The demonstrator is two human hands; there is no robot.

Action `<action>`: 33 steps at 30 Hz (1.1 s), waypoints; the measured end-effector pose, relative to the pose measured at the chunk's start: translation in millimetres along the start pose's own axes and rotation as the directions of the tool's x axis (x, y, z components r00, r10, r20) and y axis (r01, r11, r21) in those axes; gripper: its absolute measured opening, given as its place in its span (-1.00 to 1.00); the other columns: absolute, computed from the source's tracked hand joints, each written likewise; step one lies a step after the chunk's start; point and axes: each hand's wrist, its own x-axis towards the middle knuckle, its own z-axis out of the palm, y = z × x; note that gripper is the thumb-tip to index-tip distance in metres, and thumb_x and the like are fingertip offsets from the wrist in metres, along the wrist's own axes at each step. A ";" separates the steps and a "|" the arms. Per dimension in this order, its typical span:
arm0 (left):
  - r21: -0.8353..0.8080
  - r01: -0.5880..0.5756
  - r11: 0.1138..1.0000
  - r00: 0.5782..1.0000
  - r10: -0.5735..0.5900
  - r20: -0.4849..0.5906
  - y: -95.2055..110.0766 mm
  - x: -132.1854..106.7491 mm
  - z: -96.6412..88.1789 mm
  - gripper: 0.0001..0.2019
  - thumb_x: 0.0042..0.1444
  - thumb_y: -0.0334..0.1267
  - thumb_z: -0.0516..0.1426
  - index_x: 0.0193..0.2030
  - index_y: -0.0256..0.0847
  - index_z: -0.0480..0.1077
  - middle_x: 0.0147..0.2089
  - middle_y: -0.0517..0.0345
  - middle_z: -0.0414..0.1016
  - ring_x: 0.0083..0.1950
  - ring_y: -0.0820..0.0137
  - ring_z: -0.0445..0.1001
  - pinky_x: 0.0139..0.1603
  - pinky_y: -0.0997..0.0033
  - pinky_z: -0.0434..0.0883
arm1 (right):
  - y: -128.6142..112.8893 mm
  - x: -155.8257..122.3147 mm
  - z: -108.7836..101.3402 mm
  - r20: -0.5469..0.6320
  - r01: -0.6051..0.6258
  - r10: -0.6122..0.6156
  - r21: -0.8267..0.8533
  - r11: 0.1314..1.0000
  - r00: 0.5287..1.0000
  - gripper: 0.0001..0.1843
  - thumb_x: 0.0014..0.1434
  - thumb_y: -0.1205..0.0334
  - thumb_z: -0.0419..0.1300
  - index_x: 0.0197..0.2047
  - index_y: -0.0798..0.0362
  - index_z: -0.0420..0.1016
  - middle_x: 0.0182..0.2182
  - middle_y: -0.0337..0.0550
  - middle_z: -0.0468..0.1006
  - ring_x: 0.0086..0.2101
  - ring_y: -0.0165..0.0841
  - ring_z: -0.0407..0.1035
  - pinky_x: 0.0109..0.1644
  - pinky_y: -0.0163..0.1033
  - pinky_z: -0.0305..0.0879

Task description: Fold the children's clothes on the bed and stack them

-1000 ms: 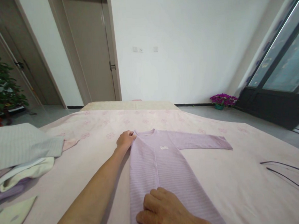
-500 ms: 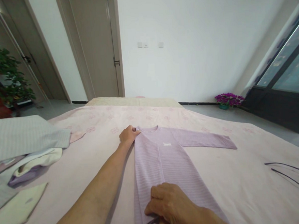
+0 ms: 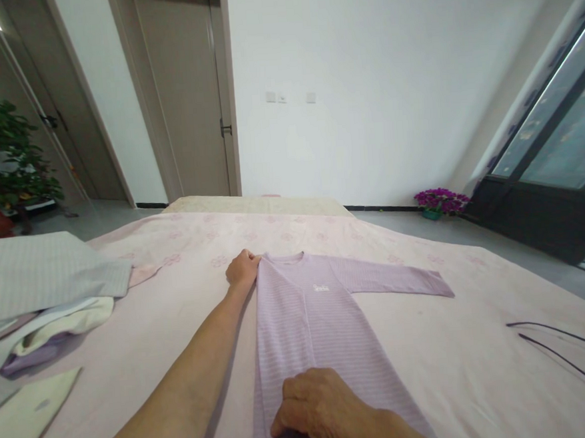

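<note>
A lilac striped long-sleeved shirt (image 3: 330,323) lies flat in front of me, its collar pointing away. One sleeve stretches out to the right; the left side is folded over the front, with that sleeve running down toward me. At the shoulder left of the collar, my left hand (image 3: 243,268) pinches the fabric. Close to me, my right hand (image 3: 320,407) is curled over the lower part of the folded sleeve, fingers closed on the cloth. Its fingertips are partly hidden.
The shirt rests on a pink flowered bedspread (image 3: 195,252). On the left are a heap of clothes (image 3: 41,276) and a folded pale yellow garment (image 3: 33,414). At the right edge lie dark-framed glasses (image 3: 566,346). Purple flowers (image 3: 441,200) stand on the floor beyond.
The view has tilted up a little, bringing a picture frame's edge into sight. Both hands keep their places on the shirt, which looks much the same.
</note>
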 end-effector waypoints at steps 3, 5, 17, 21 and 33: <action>-0.156 -0.019 0.988 0.999 0.014 -0.031 -5.9 -1.5 -6.4 -0.78 0.17 -0.12 0.09 -0.17 -0.15 0.46 -0.14 0.04 0.62 -0.15 0.30 0.57 -0.17 0.37 0.42 | -5.3 -1.1 2.7 -0.064 -0.012 0.008 -0.056 0.998 0.998 -0.72 0.26 0.02 0.17 -0.33 0.04 0.54 -0.48 -0.26 0.44 -0.46 -0.44 0.26 -0.35 -0.29 0.07; -0.265 -0.049 0.963 0.998 0.038 -0.046 -10.1 -5.9 -12.8 -0.70 0.23 -0.15 0.00 -0.02 -0.19 0.44 -0.11 0.03 0.61 -0.20 0.40 0.58 -0.21 0.45 0.45 | -9.6 -2.5 4.2 -0.132 -0.024 0.012 -0.088 0.996 0.991 -0.74 0.25 0.08 0.14 -0.37 0.03 0.52 -0.49 -0.25 0.42 -0.47 -0.43 0.24 -0.34 -0.27 0.05; -0.061 -0.570 0.819 0.758 0.553 0.346 -13.6 -57.9 -24.3 -0.43 0.34 -0.04 -0.12 0.40 -0.28 0.14 0.48 -0.05 0.06 0.50 0.26 -0.03 0.46 0.19 -0.09 | -29.8 3.4 -3.0 -0.066 -0.058 0.052 -0.089 0.994 0.996 -0.82 0.28 0.21 0.09 -0.23 0.03 0.51 -0.39 -0.22 0.50 -0.35 -0.39 0.32 -0.29 -0.28 0.10; 0.047 -0.582 0.812 0.757 0.519 0.396 -12.0 -53.0 -12.3 -0.36 0.29 0.02 -0.04 0.40 -0.31 0.11 0.50 -0.16 -0.05 0.52 0.12 -0.12 0.45 0.01 -0.16 | -31.2 2.1 -3.7 -0.060 -0.011 0.005 -0.105 0.994 0.998 -0.83 0.25 0.20 0.11 -0.20 0.02 0.51 -0.39 -0.22 0.50 -0.36 -0.38 0.33 -0.30 -0.28 0.11; 0.160 -0.537 0.828 0.841 0.512 0.174 -7.5 -68.7 -22.8 -0.51 0.37 -0.12 -0.17 0.32 -0.28 0.25 0.42 -0.15 0.17 0.48 0.12 0.02 0.42 -0.04 -0.01 | -20.7 -6.3 17.9 -0.272 0.222 -0.199 0.055 0.973 0.941 -0.74 0.28 0.16 0.06 -0.20 0.04 0.57 -0.53 -0.24 0.52 -0.51 -0.44 0.36 -0.41 -0.35 0.18</action>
